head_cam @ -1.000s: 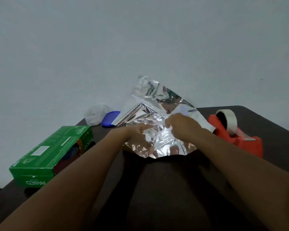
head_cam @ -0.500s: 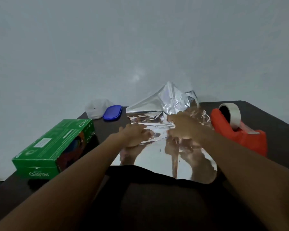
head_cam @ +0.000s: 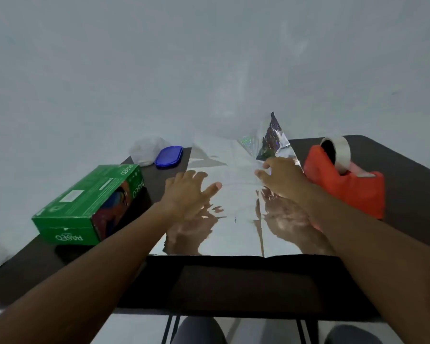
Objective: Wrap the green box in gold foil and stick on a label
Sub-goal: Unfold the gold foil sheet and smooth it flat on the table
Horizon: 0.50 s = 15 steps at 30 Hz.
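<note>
Your left hand and right hand press flat, fingers spread, gripping nothing, on the foil. It lies shiny and mirror-like on the surface, far corner upturned. The green box sits beside it.

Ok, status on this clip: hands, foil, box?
Both hands open, left hand and right hand flat on foil. Foil spread, far right corner upturned. Green box unwrapped, left of sheet. Tape dispenser touching foil's right edge.

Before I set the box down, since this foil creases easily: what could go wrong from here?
The far right corner of the foil stands curled up, so it may spring back once the right hand lifts. The tape dispenser sits right at the sheet's edge and could snag it. Dragging the green box across could wrinkle what the left hand smooths.
</note>
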{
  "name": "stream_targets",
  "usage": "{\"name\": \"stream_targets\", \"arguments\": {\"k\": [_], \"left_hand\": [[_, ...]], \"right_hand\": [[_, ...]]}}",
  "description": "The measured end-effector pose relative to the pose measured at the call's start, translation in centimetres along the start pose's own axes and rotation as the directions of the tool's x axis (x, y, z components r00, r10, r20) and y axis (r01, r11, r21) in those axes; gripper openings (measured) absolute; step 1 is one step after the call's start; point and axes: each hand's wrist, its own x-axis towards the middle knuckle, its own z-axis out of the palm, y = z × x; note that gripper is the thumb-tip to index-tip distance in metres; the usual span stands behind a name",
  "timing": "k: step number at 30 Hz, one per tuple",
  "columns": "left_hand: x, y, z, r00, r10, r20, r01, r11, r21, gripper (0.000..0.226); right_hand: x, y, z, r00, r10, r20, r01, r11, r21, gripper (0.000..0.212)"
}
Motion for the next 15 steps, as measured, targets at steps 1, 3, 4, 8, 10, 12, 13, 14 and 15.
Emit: {"name": "stream_targets", "arguments": {"k": [1,3,4,8,10,12,13,14,15], "left_hand": [[-0.2,0.4,0.1,1.0,0.0,0.027,0.001,0.999,-0.043,0.076],[-0.4,0.7,0.8,0.994,0.005,0.106,0.001,0.998,-0.061,0.073],[-0.6,0.5,1.1,0.992,0.015,0.126,-0.01,0.999,-0.042,0.068],[0.3,0.1,0.2,0.999,0.024,0.027,-0.023,0.999,-0.023,0.049],[1.3,0.0,-0.5,0.998,0.021,-0.053,-0.023,0.999,-0.036,0.043],[1.9,0.2,-0.7,0.999,0.016,-0.046,-0.019,0.998,-0.064,0.047],[1.9,0.4,-0.5,1.0,0.024,-0.004,-0.024,0.997,-0.068,0.052],[1.8,0.5,-0.1,0.998,0.046,0.052,-0.044,0.998,-0.046,0.057],[1.6,0.6,0.5,0.992,0.069,0.108,-0.069,0.998,-0.009,0.061]], "right_hand": [[-0.4,0.0,0.0,0.999,-0.028,0.025,0.029,0.999,-0.044,0.048],[-1.3,0.0,0.2,0.987,-0.045,0.152,0.061,0.993,-0.104,0.056],[-1.8,-0.1,0.3,0.975,-0.024,0.219,0.05,0.992,-0.112,0.057],[-2.8,-0.5,0.7,0.964,0.02,0.264,0.014,0.992,-0.126,0.055],[-2.2,-1.0,0.5,0.979,0.004,0.206,0.022,0.992,-0.124,0.054],[-1.3,-1.7,0.5,0.993,-0.006,0.121,0.02,0.993,-0.119,0.052],[-0.9,-2.0,0.6,0.996,-0.016,0.086,0.027,0.991,-0.128,0.052],[-0.7,-2.1,0.7,0.997,-0.031,0.065,0.04,0.989,-0.144,0.053],[-0.6,-2.2,1.0,0.997,-0.046,0.062,0.056,0.984,-0.169,0.054]]}}
